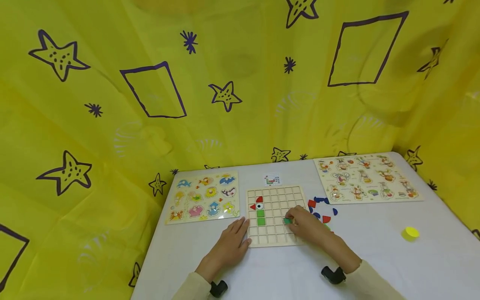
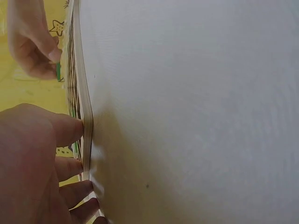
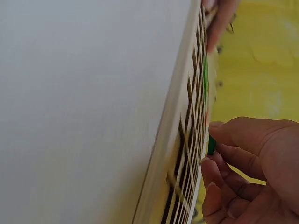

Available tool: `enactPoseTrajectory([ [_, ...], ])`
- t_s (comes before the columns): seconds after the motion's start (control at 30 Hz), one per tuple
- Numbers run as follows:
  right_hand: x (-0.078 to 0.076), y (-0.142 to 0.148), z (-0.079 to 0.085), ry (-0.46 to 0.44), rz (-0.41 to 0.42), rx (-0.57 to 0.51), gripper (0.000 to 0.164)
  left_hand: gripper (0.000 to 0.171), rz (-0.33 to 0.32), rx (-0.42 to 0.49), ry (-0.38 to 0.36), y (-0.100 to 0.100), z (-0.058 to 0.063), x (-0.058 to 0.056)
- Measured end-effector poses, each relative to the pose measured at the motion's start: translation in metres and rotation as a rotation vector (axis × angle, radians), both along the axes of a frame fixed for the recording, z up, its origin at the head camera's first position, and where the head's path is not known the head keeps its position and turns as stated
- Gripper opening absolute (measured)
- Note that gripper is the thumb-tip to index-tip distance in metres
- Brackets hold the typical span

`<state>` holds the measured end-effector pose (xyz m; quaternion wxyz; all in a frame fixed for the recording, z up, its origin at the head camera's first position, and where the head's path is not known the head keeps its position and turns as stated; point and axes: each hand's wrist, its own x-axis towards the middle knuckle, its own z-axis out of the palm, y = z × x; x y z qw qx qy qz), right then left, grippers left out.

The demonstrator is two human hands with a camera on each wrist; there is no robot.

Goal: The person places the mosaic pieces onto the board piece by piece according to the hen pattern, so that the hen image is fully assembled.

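My right hand [image 1: 305, 225] pinches a small dark green piece [image 3: 211, 145] between thumb and fingers, over the right side of a wooden grid board [image 1: 275, 203]. Flat along the board's left edge lies my left hand [image 1: 229, 245], its thumb and fingertips touching the rim in the left wrist view. In the board's left columns sit a red curved piece [image 1: 259, 199], a red triangle [image 1: 253, 207], an eye tile [image 1: 260, 206], and two green squares [image 1: 261, 221] one below the other. The green piece's full shape is partly hidden by fingers.
Loose red pieces [image 1: 326, 218] and blue pieces [image 1: 335, 211] lie right of the board, some behind my right hand. Behind the board is a bird picture card [image 1: 272, 179]. Picture puzzles stand at left [image 1: 202, 196] and right [image 1: 369, 179]; a yellow cylinder [image 1: 410, 234] is far right.
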<state>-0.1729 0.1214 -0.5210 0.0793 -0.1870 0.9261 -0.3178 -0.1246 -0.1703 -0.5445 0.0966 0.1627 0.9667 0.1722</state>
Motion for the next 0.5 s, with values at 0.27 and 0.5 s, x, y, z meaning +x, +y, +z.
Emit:
enactPoseTrajectory([
  [0.27,0.008,-0.052,-0.006,0.069,0.135,0.035,0.018,0.066,-0.007,0.008,0.004,0.001,-0.001,0.0],
  [0.5,0.01,-0.068,-0.011,0.194,0.22,0.034,0.015,0.065,-0.013,0.003,0.011,-0.001,0.0,-0.001],
])
